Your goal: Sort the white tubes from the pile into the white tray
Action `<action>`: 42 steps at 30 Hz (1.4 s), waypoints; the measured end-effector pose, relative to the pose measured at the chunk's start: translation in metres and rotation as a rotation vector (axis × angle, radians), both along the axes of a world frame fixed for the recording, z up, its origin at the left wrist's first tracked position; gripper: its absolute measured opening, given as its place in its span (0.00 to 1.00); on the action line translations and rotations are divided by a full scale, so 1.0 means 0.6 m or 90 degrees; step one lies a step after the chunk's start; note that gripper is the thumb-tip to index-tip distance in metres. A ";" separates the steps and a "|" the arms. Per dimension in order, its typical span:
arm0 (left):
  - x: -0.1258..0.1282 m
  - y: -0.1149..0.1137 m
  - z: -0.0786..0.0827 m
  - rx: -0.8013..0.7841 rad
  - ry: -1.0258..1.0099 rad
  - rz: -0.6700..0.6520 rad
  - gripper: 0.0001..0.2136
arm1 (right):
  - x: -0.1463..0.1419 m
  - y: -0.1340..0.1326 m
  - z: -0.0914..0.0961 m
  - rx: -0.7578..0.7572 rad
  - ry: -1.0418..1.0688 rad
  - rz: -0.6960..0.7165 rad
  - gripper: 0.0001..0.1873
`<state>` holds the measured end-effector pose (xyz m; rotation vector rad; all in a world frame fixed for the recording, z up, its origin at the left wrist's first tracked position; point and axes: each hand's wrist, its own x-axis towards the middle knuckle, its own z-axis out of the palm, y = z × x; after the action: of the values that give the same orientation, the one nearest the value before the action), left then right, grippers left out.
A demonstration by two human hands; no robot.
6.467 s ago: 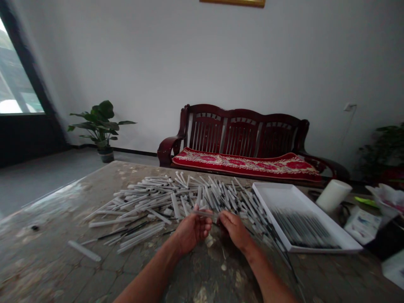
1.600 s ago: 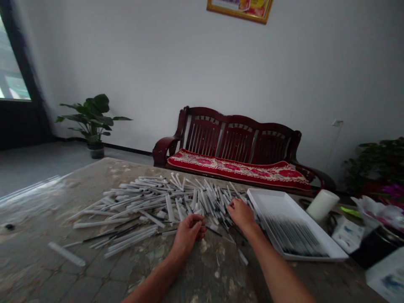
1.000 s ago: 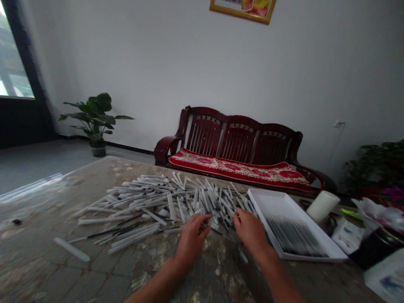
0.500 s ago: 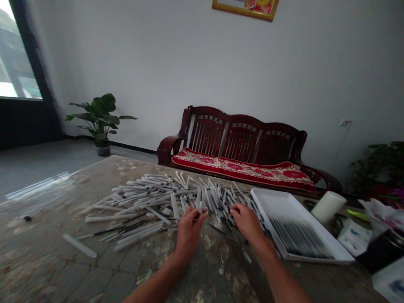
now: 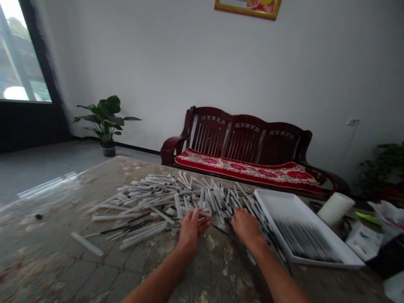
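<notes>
A wide heap of slim translucent-white tubes and thin black-and-white sticks (image 5: 148, 191) covers the middle of the table. At its near edge my left hand (image 5: 191, 227) is closed, with a short whitish tube (image 5: 204, 212) between thumb and fingers. My right hand (image 5: 246, 226), also closed, is at the heap's right side among the dark-tipped sticks; its fingertips are turned away, so what they grip is hidden. A shallow white box (image 5: 282, 200) lies to the right of that hand, holding a row of slim grey-black sticks (image 5: 307, 240) side by side.
On the patterned tabletop (image 5: 104, 273), one loose tube (image 5: 86, 244) and a small black piece (image 5: 38, 216) lie to the left. Past the box stand a white roll (image 5: 336, 209) and a small carton (image 5: 364, 240). A wooden bench (image 5: 243, 134) is behind the table.
My left fingers have opened out a little, and the whitish tube now shows across them. My right hand has turned slightly, hiding its fingertips. The whole view has shifted slightly.
</notes>
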<state>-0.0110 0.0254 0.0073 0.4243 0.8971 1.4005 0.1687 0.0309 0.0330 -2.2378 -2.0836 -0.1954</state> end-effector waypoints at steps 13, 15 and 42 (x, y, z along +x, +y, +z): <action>-0.013 0.005 0.005 -0.019 -0.083 0.025 0.03 | -0.011 -0.089 0.000 -0.005 0.258 0.146 0.09; -0.012 0.004 0.003 -0.018 -0.081 0.016 0.03 | -0.013 -0.090 0.000 -0.013 0.247 0.154 0.10; 0.011 -0.032 0.023 -0.057 -0.181 -0.243 0.03 | -0.042 -0.044 0.020 -0.060 0.959 0.173 0.20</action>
<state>-0.0046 0.0060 0.0210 0.2996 0.6058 1.0344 0.1433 0.0046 0.0452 -1.1947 -1.3616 1.1901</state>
